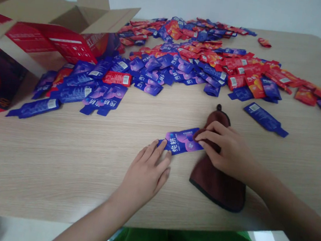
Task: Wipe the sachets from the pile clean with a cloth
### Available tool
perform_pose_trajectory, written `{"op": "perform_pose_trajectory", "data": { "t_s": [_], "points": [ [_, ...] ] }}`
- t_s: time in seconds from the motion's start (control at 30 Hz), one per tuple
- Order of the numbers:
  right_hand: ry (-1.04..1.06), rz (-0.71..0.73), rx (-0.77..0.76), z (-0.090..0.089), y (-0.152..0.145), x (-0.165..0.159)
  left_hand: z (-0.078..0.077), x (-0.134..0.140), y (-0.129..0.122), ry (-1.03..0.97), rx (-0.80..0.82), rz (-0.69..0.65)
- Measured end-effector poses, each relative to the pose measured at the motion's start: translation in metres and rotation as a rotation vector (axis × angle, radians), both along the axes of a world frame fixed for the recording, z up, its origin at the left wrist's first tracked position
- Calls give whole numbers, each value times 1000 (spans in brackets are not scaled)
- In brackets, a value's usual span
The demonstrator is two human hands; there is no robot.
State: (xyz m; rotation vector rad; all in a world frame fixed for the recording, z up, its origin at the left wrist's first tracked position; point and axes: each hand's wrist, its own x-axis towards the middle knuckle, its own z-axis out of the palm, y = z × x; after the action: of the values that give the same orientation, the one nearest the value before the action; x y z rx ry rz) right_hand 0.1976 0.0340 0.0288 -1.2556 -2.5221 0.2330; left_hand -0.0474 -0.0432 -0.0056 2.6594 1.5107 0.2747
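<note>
One blue and purple sachet [181,141] with white characters lies flat on the table in front of me. My left hand [146,171] rests on its narrow left end, fingers stretched out and pressing it to the tabletop. A dark brown cloth [218,185] with black edging and a small loop at its top lies beside the sachet. With fingers pinched, my right hand [227,147] grips a fold of this cloth over the sachet's right end. Part of the cloth is hidden under that hand.
Several red and blue sachets [181,66] form a long heap across the back of the table [70,172]. At the left stands an open red cardboard box [73,48] with more sachets by its opening. A single blue sachet [265,119] lies to the right.
</note>
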Motion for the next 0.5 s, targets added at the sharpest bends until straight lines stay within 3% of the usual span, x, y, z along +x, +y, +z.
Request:
{"op": "perform_pose_trajectory", "data": {
  "t_s": [0.1,0.2,0.37,0.5],
  "points": [
    [-14,167,2,-1,-6,-34,-2,-1,1,-9,9,-6],
    [-54,201,-7,-11,-9,-42,-3,-1,0,-20,5,5],
    [-65,43,-50,-22,-1,8,0,0,0,-16,-30,22],
    [-44,-37,-56,-10,8,30,1,1,0,-10,-44,21]
  ]
}}
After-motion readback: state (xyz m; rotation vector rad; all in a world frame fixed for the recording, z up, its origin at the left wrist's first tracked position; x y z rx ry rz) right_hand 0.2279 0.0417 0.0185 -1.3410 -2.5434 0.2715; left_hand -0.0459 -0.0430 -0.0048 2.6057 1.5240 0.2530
